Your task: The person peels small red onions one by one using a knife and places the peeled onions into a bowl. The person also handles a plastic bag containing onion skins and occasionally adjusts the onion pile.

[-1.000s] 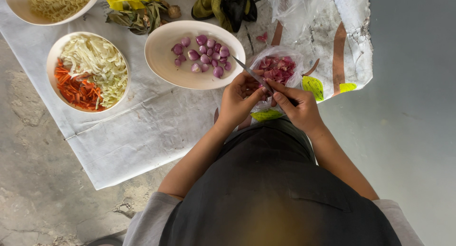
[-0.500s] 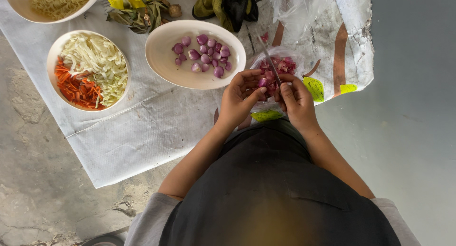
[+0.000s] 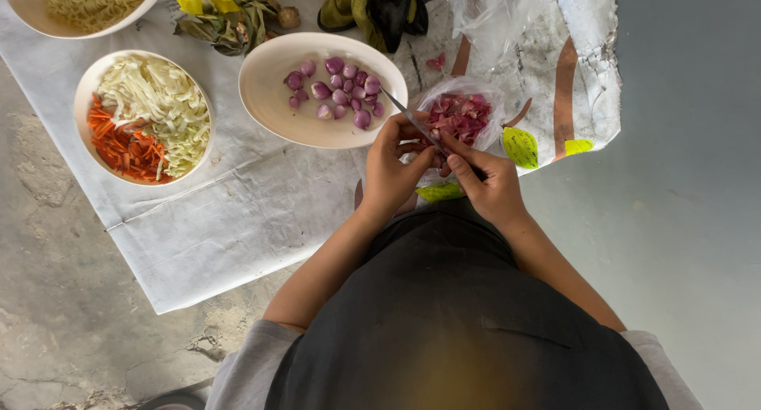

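Both hands meet over the bag of peelings (image 3: 464, 115) — the right hand (image 3: 485, 180) grips a knife (image 3: 411, 114), the left hand (image 3: 394, 166) pinches a small shallot (image 3: 412, 149) against the blade, just beside the bowl of shallots (image 3: 273, 93) on the white sheet (image 3: 238, 220).

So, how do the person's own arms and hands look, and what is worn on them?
Both hands, left hand and right hand, are bare: no gloves, rings or watch show. The forearms are uncovered; short light grey sleeves end above the elbows, under a dark grey apron-like garment.
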